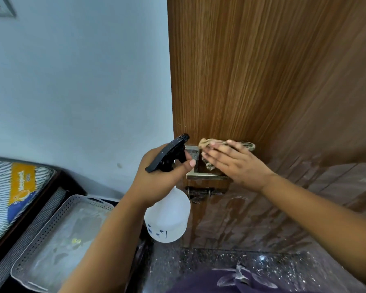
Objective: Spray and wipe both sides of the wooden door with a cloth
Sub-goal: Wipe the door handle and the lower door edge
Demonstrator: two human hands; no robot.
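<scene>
The wooden door (262, 70) fills the right half of the view, and its lower part looks wet and glossy. My left hand (156, 178) grips a translucent white spray bottle (168, 218) by its black trigger head, nozzle pointing toward the door's left edge. My right hand (235, 163) presses a crumpled beige cloth (209, 143) flat against the door, just above the metal door handle (207, 176). The fingers lie straight over the cloth and hide most of it.
A pale blue wall (82, 81) stands left of the door. Below it sit a mattress with a yellow label (19, 187) and a white perforated tray (57, 235). A dark speckled floor (241, 263) lies at the door's foot. A black latch (199, 192) sits under the handle.
</scene>
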